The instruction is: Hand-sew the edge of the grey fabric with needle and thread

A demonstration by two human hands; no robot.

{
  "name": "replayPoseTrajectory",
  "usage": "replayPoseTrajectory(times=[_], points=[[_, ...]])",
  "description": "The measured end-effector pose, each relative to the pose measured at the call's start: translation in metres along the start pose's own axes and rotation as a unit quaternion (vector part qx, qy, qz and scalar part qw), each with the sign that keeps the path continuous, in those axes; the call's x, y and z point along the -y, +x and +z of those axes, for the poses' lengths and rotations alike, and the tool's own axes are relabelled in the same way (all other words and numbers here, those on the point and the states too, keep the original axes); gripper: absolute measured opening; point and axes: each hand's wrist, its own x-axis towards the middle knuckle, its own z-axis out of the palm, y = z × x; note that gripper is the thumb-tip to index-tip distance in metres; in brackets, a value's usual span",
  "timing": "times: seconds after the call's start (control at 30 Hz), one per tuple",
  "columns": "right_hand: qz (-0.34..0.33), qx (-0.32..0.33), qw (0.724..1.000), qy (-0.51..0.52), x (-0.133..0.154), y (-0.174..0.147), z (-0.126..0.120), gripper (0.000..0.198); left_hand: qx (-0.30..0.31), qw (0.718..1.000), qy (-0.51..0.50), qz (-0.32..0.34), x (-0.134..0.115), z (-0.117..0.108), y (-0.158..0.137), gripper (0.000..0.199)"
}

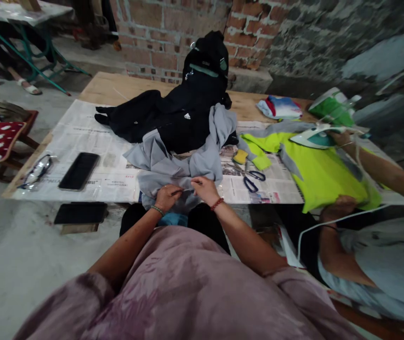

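A grey garment lies crumpled at the table's front edge, part of it hanging over toward my lap. My left hand, with a green bracelet at the wrist, pinches its near edge. Close by on the right, my right hand, wearing a red bead bracelet, also has its fingertips closed at that edge. A thin pale line runs between the two hands; whether it is thread or the cloth's hem is unclear. Just beyond the grey cloth rests a black jacket with a small white logo.
Newspaper covers the wooden table, with a phone, glasses, blue-handled scissors and a yellow sponge on it. At right, a co-worker's hand holds an iron on a neon-yellow garment; its cord loops nearby. A black bag stands behind.
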Motion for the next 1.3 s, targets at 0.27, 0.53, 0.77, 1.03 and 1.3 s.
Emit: replayPoseTrajectory(times=[0.27,0.53,0.77,1.03,1.3], points=[[-0.071,0.057,0.993,-0.070,-0.009,0.013,0.026,0.013,0.018,0.999,0.035,-0.011,0.000,0.002,0.001,0.016],[-0.050,-0.010,0.998,-0.045,-0.010,0.016,0.030,0.011,0.014,0.998,0.043,-0.031,0.000,0.001,0.001,0.011],[0.027,0.028,0.995,0.088,-0.013,0.018,0.038,0.012,0.021,0.999,0.037,-0.026,0.000,0.001,0.002,0.011],[0.135,-0.009,0.975,0.178,-0.002,0.034,0.043,0.009,0.018,0.998,0.050,-0.019,-0.001,0.000,0.003,0.008],[0.129,-0.034,0.928,0.349,0.013,0.045,0.007,0.007,0.002,0.999,0.047,-0.015,0.006,0.002,0.000,0.007]])
